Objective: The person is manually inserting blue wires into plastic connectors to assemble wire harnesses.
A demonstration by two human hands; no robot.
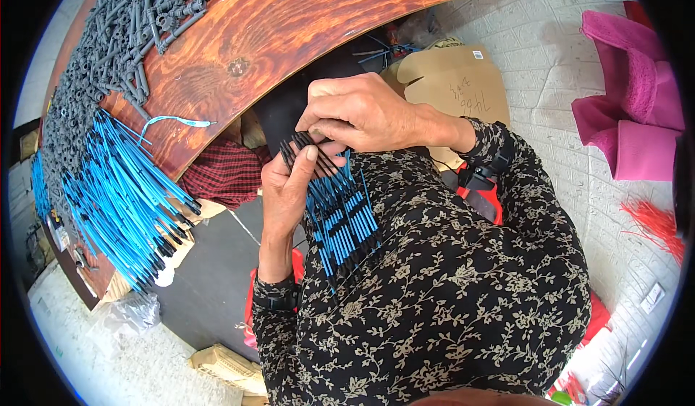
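Black-tipped blue strands (pixel 340 236) fanned over the lap.
The left hand (pixel 286 189) clamps them near the upper ends, apparently to spread the tips; the right hand (pixel 365 113) meets them, fingers curled, its grip impossible to tell. A second blue bundle (pixel 123 196) lies by the wooden table's (pixel 239 66) edge, seemingly for easy reach.

Wood tbl (pixel 232 44) w/ gry plastic pcs (pixel 79 109) + blu cables (pixel 127 203).

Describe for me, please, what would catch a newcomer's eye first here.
Probably the thick fan of black-tipped blue rods at the wooden table's left end, beside a heap of dark grey plastic fittings. Next, near the centre, the left hand and right hand meet at slim black pieces, above more blue rods on the lap.
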